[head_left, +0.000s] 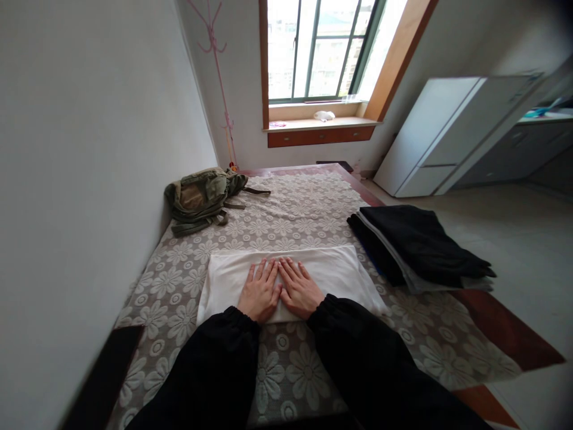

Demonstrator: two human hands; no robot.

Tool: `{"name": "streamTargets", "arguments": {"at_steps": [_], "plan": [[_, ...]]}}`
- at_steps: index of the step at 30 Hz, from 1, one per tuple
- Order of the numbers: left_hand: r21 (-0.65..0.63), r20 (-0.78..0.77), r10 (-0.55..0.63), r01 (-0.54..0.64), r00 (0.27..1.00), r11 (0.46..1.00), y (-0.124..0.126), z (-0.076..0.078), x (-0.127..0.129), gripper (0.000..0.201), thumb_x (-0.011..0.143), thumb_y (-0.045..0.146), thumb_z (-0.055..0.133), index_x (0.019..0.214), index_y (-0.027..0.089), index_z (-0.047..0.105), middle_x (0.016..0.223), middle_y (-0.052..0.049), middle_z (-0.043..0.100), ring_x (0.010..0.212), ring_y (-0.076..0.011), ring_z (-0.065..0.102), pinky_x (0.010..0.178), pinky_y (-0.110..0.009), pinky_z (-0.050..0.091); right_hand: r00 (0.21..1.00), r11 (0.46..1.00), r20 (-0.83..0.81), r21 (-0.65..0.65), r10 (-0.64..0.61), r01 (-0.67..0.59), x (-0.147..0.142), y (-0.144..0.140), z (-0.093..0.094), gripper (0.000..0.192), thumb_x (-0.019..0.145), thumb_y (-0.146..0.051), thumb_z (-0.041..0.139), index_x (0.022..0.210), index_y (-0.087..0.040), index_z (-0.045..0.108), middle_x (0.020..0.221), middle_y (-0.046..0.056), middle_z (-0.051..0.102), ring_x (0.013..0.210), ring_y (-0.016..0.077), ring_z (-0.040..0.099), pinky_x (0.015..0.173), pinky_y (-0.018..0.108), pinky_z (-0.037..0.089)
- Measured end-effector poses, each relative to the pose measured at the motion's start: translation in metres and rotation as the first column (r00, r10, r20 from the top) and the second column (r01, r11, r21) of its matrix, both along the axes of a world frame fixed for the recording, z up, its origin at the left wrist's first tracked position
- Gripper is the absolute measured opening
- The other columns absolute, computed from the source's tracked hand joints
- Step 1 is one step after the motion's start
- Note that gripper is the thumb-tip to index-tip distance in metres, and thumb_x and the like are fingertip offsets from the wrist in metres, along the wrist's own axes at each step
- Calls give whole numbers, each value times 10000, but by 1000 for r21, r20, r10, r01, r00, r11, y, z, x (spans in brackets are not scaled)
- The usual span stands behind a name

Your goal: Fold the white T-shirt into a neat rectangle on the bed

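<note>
A folded white cloth (340,266), perhaps a garment, lies flat in front of me on the flowered tablecloth (286,361). My left hand (260,291) rests palm down on its middle, fingers stretched out and pointing away from me. Close beside it, my right hand (299,288) lies flat on the same cloth, with the two hands nearly touching at the thumbs and index fingers. Neither hand grips anything. The cloth beneath the palms is hidden.
Right of the white cloth, a stack of folded dark and grey clothes (425,242) lies at the table's edge. An olive backpack (203,194) sits at the far left by the wall. Beyond the table stand a pink coat rack (218,65) and a white refrigerator (430,128).
</note>
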State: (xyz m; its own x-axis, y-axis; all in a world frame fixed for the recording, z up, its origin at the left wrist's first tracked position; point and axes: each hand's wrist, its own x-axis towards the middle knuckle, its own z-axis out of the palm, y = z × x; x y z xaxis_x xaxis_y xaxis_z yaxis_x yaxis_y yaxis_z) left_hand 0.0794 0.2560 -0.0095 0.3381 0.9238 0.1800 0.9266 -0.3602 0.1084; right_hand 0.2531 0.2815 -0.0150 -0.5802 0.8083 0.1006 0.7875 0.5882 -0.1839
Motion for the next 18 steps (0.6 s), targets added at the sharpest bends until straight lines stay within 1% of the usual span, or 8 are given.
{"name": "streamTargets", "arguments": {"at_steps": [4,8,18], "plan": [[-17,-9,-7,7,1000,1000,0,0,-1,607,1018,370,352,1581,142,340,1668,-72,289,1562,-269,187,1269,-520,189,1000,1000,-6,-10,0,0,0,0,1,730,921,-291,406,1606,-70,283,1678,101,197,1564,261,145,1270,471,122],[-5,-14,-12,12,1000,1000,1,-1,-1,607,1016,358,348,1586,151,329,1667,-71,295,1563,-266,183,1267,-524,190,1000,1000,0,-6,5,-5,0,1,0,722,933,-295,401,1608,-70,278,1678,111,194,1563,265,147,1269,474,123],[25,-42,1,0,999,1000,1,-5,0,591,1021,338,328,1577,138,351,1675,-62,275,1563,-268,180,1262,-519,210,1000,996,1,84,-12,12,-3,-1,-9,671,964,-280,373,1595,-63,306,1680,106,190,1558,265,173,1266,468,130]]}}
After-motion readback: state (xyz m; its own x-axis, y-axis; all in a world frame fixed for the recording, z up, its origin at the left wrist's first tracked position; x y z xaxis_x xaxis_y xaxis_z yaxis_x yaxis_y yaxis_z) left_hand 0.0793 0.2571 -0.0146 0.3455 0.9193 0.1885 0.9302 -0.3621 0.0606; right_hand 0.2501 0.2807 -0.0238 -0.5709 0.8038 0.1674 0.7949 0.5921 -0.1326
